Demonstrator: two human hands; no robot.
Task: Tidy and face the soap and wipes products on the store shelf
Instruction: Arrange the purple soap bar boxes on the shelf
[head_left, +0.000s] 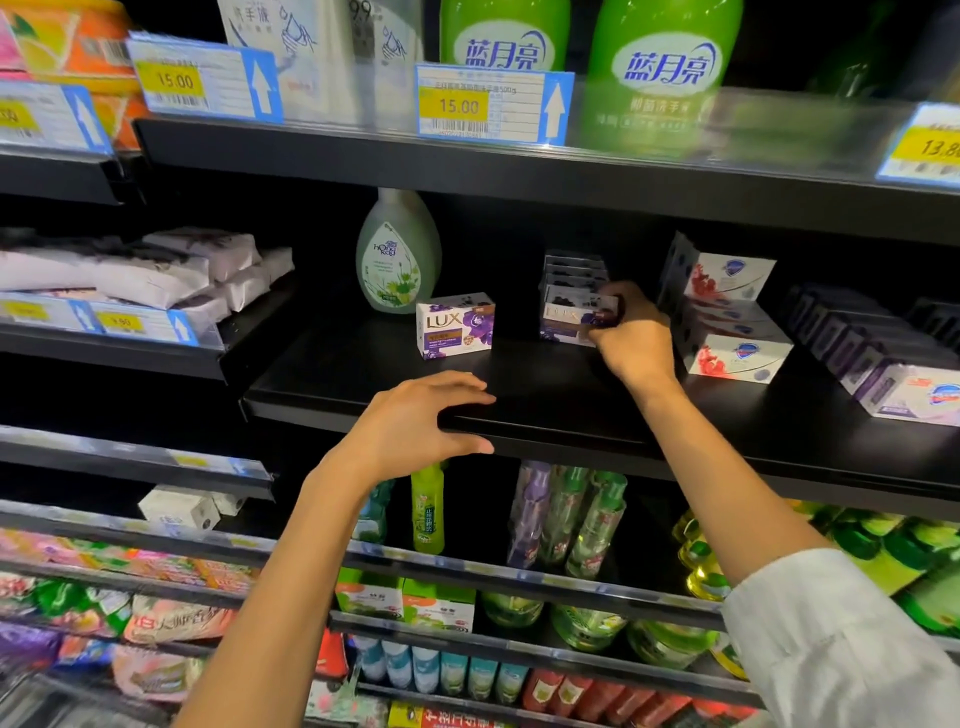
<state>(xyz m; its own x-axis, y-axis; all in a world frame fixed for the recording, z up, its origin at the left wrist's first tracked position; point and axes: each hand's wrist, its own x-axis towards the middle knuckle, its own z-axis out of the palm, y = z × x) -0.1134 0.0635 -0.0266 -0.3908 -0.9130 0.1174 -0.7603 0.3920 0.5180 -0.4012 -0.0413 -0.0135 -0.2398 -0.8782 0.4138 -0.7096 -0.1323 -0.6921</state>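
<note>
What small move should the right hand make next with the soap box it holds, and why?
Probably draw the Lux box forward toward the shelf edge. The right hand already grips it at the front of its row, yet it sits further back than the single Lux box beside it. The left hand is open at the edge.

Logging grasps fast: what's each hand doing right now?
Left hand: open, fingers spread at the shelf edge, holding nothing.
Right hand: gripping a Lux soap box.
</note>
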